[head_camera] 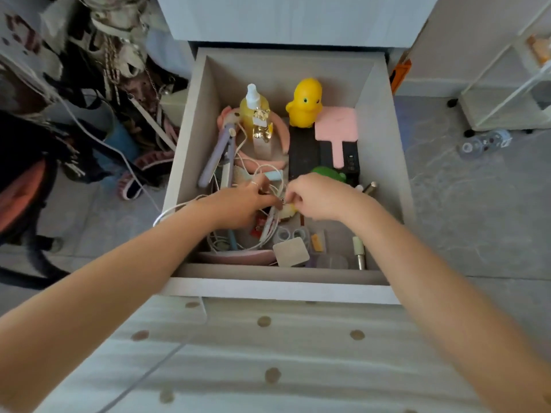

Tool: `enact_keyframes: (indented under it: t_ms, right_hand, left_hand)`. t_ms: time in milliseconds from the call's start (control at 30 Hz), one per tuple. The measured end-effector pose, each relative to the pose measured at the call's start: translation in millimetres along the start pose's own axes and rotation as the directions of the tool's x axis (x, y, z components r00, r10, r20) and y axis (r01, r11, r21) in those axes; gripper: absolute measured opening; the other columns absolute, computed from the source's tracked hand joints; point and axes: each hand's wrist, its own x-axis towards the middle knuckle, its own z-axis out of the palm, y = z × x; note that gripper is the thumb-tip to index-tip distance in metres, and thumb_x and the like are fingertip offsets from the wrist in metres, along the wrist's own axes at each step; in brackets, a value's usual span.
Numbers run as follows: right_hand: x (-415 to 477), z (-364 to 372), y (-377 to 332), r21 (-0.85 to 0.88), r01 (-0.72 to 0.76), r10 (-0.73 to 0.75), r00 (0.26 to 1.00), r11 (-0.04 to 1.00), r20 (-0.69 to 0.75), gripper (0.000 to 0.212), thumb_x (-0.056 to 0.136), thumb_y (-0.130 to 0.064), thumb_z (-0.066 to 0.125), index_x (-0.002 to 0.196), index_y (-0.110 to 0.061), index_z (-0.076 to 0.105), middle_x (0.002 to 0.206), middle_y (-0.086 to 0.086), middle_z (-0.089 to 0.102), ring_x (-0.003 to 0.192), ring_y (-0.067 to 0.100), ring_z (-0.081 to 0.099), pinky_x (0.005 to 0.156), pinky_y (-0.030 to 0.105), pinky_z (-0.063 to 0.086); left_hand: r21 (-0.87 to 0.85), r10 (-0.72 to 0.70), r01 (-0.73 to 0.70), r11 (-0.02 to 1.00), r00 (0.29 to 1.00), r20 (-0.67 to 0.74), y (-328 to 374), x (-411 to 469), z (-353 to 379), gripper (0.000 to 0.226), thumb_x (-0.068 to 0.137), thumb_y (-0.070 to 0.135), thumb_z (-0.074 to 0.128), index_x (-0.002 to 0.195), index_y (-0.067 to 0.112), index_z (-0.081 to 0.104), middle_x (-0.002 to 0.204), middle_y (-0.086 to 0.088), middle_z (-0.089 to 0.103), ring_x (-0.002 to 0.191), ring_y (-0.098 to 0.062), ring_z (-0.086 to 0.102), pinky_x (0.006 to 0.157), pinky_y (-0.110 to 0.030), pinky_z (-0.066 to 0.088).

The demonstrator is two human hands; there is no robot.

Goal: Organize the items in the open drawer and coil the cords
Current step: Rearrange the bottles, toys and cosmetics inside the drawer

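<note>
The open grey drawer (pixel 190 138) holds a tangle of white cords (pixel 268 171) on its left side. My left hand (pixel 238 204) reaches into the tangle and its fingers curl round a white cord. My right hand (pixel 319 198) is beside it, fingers curled, pinching a small dark piece at the cord's end. A yellow duck (pixel 305 102), a yellow spray bottle (pixel 256 114), a pink hand mirror (pixel 337 129), a lilac hair straightener (pixel 214 156) and a pink headband (pixel 280 135) lie further back.
Small items lie at the drawer's front: a beige square pad (pixel 290 251), clear lens cases (pixel 287 234), a lipstick tube (pixel 359 251). Bags and clothes pile up at the left (pixel 89 84). A white wheeled shelf (pixel 507 84) stands at the right. A dotted blanket (pixel 268 353) lies below.
</note>
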Motion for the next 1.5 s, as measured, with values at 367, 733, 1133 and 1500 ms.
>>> enact_keyframes:
  t_ms: [367, 733, 1133, 1500]
  right_hand:
    - [13.4, 30.4, -6.7, -0.437, 0.075, -0.140, 0.983, 0.896, -0.120, 0.047, 0.083, 0.004, 0.051, 0.127, -0.011, 0.042, 0.118, 0.010, 0.046, 0.063, 0.020, 0.044, 0.041, 0.031, 0.027]
    - [23.3, 37.3, 2.3, -0.452, 0.099, -0.131, 0.991, 0.886, -0.038, 0.026, 0.090, -0.013, 0.054, 0.115, -0.013, 0.052, 0.116, 0.009, 0.049, 0.095, 0.030, 0.059, 0.052, 0.034, 0.035]
    - [-8.6, -4.4, 12.6, -0.254, 0.122, -0.171, 0.968, 0.960, -0.183, 0.018, 0.084, -0.033, 0.062, 0.098, -0.024, 0.056, 0.097, -0.005, 0.056, 0.087, 0.016, 0.054, 0.062, 0.029, 0.039]
    - [-54.0, -5.1, 39.5, 0.054, 0.105, -0.042, 0.747, 0.993, -0.664, 0.024, 0.091, -0.023, 0.054, 0.115, -0.020, 0.058, 0.111, -0.004, 0.059, 0.092, 0.007, 0.050, 0.070, 0.021, 0.037]
  left_hand:
    - [0.117, -0.059, 0.062, 0.991, 0.998, -0.030, -4.5, 2.0, -6.7, 0.023, 0.090, 0.034, 0.048, 0.106, 0.027, 0.061, 0.136, -0.001, 0.041, 0.119, -0.023, 0.037, 0.077, -0.035, 0.041]
    - [-0.053, -0.246, 0.259, 0.964, 0.953, 0.178, -8.5, -7.2, -20.7, 0.025, 0.089, 0.014, 0.048, 0.064, 0.014, 0.050, 0.089, -0.012, 0.057, 0.071, -0.023, 0.050, 0.058, -0.029, 0.035]
    - [0.067, -0.220, 0.215, 0.974, 0.971, 0.092, 1.6, -12.9, -24.4, 0.030, 0.092, 0.042, 0.049, 0.075, 0.018, 0.059, 0.095, -0.006, 0.054, 0.092, -0.022, 0.050, 0.080, -0.035, 0.043]
    - [0.681, 0.283, -0.150, 0.716, 0.955, -0.087, 24.9, 10.4, 15.1, 0.038, 0.095, 0.008, 0.041, 0.133, 0.013, 0.043, 0.152, -0.018, 0.020, 0.138, -0.032, 0.025, 0.105, -0.042, 0.031]
